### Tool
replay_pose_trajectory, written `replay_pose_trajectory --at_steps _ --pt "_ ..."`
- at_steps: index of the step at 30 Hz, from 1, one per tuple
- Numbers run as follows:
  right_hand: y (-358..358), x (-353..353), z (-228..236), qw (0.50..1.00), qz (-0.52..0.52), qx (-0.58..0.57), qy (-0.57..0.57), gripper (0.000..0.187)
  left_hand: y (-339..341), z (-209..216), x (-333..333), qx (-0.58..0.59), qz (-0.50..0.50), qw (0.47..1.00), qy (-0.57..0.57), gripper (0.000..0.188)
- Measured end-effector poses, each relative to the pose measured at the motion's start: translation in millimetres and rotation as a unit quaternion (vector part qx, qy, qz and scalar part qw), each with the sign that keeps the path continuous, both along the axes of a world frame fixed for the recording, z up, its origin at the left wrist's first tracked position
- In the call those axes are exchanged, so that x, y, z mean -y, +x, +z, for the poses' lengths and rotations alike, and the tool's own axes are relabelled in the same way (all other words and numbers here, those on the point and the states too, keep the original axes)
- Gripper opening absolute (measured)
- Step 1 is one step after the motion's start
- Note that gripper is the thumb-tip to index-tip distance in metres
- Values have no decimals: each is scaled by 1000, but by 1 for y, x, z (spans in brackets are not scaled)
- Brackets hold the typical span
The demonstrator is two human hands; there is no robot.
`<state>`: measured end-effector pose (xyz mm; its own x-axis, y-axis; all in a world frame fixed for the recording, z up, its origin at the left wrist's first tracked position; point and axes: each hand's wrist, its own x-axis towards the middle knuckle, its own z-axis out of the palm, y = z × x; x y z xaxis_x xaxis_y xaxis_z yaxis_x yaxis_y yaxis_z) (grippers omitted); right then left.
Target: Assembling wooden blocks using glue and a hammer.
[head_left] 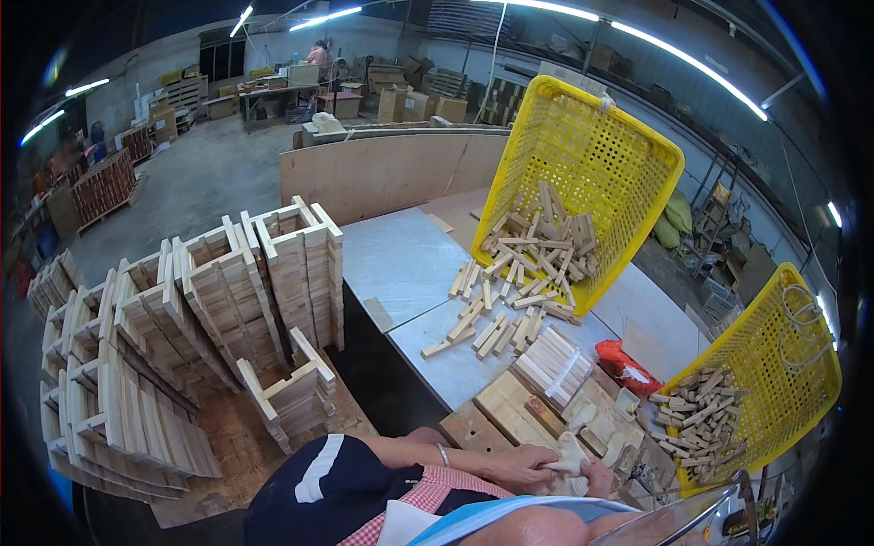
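At the near edge of the workbench, my left hand point(526, 466) and my right hand point(598, 477) are close together. Between them is a crumpled white cloth piece point(571, 453), which may be a glove; both hands have their fingers closed on it. A silvery bracelet point(443, 455) circles my left wrist. Just beyond the hands lie a wooden board point(506, 399) and a row of pale wooden strips point(553, 366). More white cloth point(604, 423) is bunched beside my right hand.
A tilted yellow basket point(628, 155) spills short wooden sticks point(544, 250) onto the grey tabletop point(382, 250). Another yellow basket point(806, 387) with sticks stands at right, past a red bag point(628, 366). Tall stacks of wooden frames point(300, 264) fill the left. A wooden panel point(382, 173) borders the far side.
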<state>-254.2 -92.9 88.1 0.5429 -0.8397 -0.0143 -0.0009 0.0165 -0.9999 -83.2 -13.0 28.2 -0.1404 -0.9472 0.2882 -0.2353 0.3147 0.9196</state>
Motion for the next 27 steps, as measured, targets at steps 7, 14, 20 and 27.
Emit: replay_pose_trajectory --at_steps 7,14,20,27 --pt "-13 18 -27 971 48 -193 -131 9 12 19 -20 78 -41 992 95 47" --pt "23 -12 -4 950 208 -29 -231 32 14 11 -34 -61 -64 982 165 49" --pt "25 4 -59 954 295 -28 -40 51 26 19 -42 -125 -56 978 157 42" --pt "27 10 -59 945 325 -31 26 53 35 69 -66 -245 -137 937 207 48"
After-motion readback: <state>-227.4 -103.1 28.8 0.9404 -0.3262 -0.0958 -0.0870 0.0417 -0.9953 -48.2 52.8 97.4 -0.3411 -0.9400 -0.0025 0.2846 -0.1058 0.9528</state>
